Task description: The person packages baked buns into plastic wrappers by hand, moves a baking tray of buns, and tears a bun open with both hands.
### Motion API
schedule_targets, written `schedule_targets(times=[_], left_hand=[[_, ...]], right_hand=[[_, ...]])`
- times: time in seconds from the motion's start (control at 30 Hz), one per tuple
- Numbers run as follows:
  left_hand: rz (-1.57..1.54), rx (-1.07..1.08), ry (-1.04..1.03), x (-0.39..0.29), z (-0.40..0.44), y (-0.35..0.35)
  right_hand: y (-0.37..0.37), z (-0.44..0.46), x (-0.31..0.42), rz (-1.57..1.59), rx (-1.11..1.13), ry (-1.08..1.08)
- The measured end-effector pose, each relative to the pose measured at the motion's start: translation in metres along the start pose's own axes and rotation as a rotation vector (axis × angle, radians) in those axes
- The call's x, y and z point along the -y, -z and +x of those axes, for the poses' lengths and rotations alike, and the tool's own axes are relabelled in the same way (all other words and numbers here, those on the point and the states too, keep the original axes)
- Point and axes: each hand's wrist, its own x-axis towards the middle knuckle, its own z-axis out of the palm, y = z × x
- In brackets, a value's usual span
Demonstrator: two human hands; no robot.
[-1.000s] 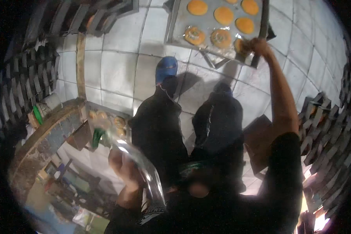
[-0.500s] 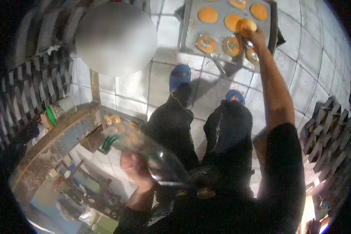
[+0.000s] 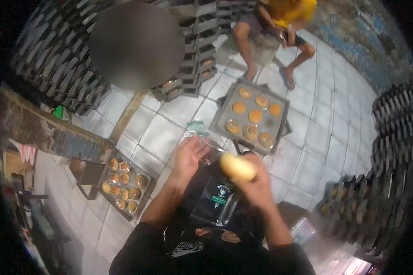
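Note:
My left hand (image 3: pixel 188 156) holds the edge of a clear plastic bag (image 3: pixel 210 153) with green print, fingers closed on it. My right hand (image 3: pixel 257 181) grips a pale yellow bun (image 3: pixel 237 167), blurred by motion, close to the bag. On my lap lie more clear printed bags (image 3: pixel 215 198). Ahead of me on the floor, a grey tray (image 3: pixel 266 119) carries several golden buns, some of them in plastic. At my left a second tray (image 3: pixel 140 208) is filled with wrapped buns.
Another person (image 3: pixel 280 27) in a yellow top sits beyond the front tray, hands together. Stacks of dark trays (image 3: pixel 348 201) stand at the right, with more at the upper left. A worn wooden edge (image 3: pixel 46 123) runs along the left. A brown box (image 3: pixel 85 176) is beside the left tray.
My right hand has brought a bun back from the front tray towards the bag. My left hand has moved up and right with the bag. The view has shifted, showing the other person.

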Motion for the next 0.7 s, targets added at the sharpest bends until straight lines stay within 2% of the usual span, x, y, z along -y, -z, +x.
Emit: schedule_targets(times=[0.03, 0.13, 0.17, 0.23, 0.3, 0.4, 0.47, 0.5, 0.53, 0.6, 0.63, 0.7], left_hand=[[0.001, -0.004, 0.028, 0.005, 0.000, -0.005], [0.049, 0.024, 0.091, 0.015, -0.022, -0.031], [0.021, 0.086, 0.181, 0.015, -0.033, -0.040], [0.022, 0.244, 0.316, 0.016, -0.050, -0.045], [-0.009, 0.270, 0.311, 0.013, -0.073, -0.049], [-0.076, 0.282, 0.278, 0.010, -0.078, -0.035], [-0.191, 0.364, 0.324, 0.004, -0.054, -0.006], [-0.276, 0.342, 0.372, -0.005, -0.053, -0.003], [-0.266, 0.339, 0.361, -0.004, -0.061, -0.003], [0.016, 0.268, -0.077, 0.023, -0.088, -0.015], [0.016, 0.153, -0.074, 0.028, -0.108, -0.031], [-0.085, 0.209, -0.094, 0.028, -0.099, -0.022]], right_hand=[[-0.009, -0.007, 0.018, -0.099, 0.005, 0.262], [-0.013, -0.023, 0.004, -0.448, -0.045, 0.489], [-0.013, -0.020, 0.006, -0.481, -0.129, 0.458], [-0.011, -0.023, 0.016, -0.498, -0.138, 0.489], [-0.015, -0.022, 0.036, -0.576, -0.148, 0.504], [-0.034, -0.017, 0.053, -0.599, -0.165, 0.394], [-0.060, -0.028, 0.055, -0.428, 0.065, 0.311], [-0.074, -0.034, 0.046, -0.482, 0.082, 0.328], [-0.085, -0.034, 0.035, -0.539, 0.097, 0.351], [-0.080, -0.020, 0.028, -0.590, 0.061, 0.371], [-0.075, -0.015, 0.025, -0.649, 0.042, 0.381], [-0.065, -0.005, 0.043, -0.662, 0.076, 0.393]])
